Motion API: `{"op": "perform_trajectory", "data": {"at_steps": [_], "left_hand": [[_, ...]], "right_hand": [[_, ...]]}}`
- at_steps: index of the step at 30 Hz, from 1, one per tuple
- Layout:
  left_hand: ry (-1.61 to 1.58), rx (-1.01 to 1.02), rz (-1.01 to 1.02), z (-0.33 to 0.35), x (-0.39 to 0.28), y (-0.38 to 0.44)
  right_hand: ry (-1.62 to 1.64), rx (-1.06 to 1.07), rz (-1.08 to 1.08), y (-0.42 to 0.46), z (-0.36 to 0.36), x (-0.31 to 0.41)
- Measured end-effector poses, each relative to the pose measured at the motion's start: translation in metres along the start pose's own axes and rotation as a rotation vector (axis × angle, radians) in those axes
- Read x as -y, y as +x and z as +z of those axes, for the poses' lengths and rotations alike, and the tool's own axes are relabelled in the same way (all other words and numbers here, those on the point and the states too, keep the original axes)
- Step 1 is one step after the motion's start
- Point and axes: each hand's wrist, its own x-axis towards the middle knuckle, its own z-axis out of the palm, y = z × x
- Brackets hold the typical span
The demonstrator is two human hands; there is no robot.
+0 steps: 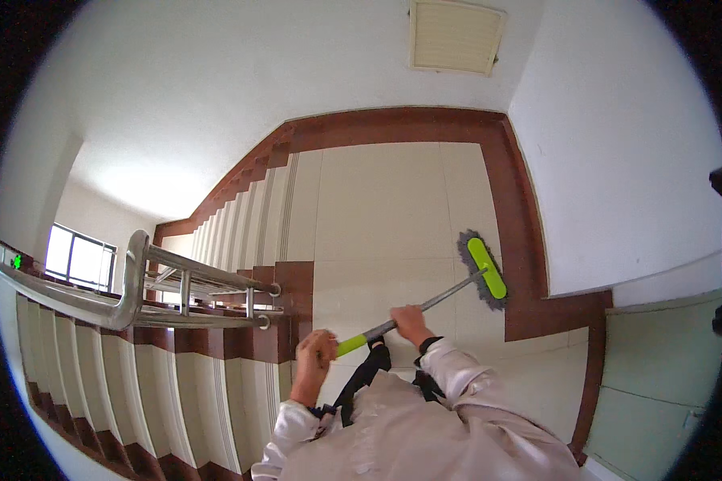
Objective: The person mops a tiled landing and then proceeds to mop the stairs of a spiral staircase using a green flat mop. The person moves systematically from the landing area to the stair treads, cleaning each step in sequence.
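Note:
A flat mop with a green head [486, 268] and a grey fringed pad lies on the cream floor tiles, close to the brown tile border at the right. Its grey and green pole slants down to the left towards my body. My left hand [314, 364] is closed around the green grip at the pole's upper end. Further down the pole, my right hand [410, 325] grasps the grey section. Both arms wear pale sleeves with dark cuffs.
Stairs [234, 222] run off the landing at the upper left, and more stairs [180, 385] lie at the lower left. A metal handrail [131, 288] stands between them. White walls [620, 150] bound the landing; a pale green door [656, 367] is at the right.

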Motion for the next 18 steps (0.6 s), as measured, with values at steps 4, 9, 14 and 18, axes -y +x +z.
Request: {"op": "perform_trajectory", "data": {"at_steps": [4,9,14,18], "left_hand": [[-0.266,0.107,-0.205,0.008,-0.022,0.027],[-0.258,-0.362,-0.173,-0.054,-0.098,0.006],[-0.301,-0.570,0.101,-0.166,-0.136,-0.062],[-0.279,-0.483,0.220,-0.189,-0.145,-0.062]], "right_hand": [[-0.039,0.166,0.047,0.022,-0.012,-0.007],[0.200,0.245,-0.133,0.062,0.033,0.089],[0.490,0.523,-0.401,0.096,0.025,0.231],[0.509,0.526,-0.531,0.110,0.002,0.251]]}}
